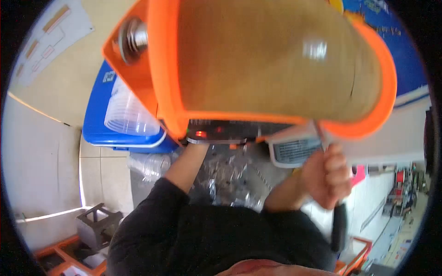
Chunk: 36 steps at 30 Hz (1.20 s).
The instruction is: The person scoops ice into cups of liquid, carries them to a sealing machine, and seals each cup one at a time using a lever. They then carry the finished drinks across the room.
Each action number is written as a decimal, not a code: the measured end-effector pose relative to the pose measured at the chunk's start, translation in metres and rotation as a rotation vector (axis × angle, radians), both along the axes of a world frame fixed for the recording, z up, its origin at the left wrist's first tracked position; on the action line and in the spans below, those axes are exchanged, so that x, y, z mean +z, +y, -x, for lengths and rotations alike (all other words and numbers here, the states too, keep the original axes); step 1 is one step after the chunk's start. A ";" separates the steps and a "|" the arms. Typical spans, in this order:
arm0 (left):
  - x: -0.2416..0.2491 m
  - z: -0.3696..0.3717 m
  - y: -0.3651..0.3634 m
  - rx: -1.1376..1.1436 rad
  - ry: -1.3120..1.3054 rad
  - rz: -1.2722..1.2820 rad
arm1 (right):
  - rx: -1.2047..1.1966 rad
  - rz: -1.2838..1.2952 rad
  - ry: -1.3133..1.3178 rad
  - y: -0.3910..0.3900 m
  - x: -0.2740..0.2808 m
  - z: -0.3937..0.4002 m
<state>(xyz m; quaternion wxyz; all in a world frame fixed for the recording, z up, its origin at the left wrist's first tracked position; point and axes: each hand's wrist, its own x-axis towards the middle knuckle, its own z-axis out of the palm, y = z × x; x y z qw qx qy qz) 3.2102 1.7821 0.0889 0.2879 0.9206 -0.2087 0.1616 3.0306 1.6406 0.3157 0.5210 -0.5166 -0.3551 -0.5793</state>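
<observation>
Close in front of me stands an orange machine [167,64] that looks like a cup sealer, with a wide brown roll [267,60] across its top. Red lit digits show on its dark control panel [216,130]. At its right side, my right hand [328,177] is closed around a lever whose black grip [339,225] sticks out below the fist. My left forearm [186,168] reaches under the panel, and the machine hides that hand. A metal knob [133,39] sits on the machine's left side.
A stack of clear plastic cups [133,110] lies on a blue cooler [96,106] to the left. More clear cups [149,164] lie below it. A white tub with a label [294,152] stands behind the lever. A grey stand [97,225] is at lower left.
</observation>
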 end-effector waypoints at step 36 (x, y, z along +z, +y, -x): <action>0.056 0.114 0.068 0.016 1.119 1.101 | 0.003 -0.151 -0.094 0.010 0.004 -0.015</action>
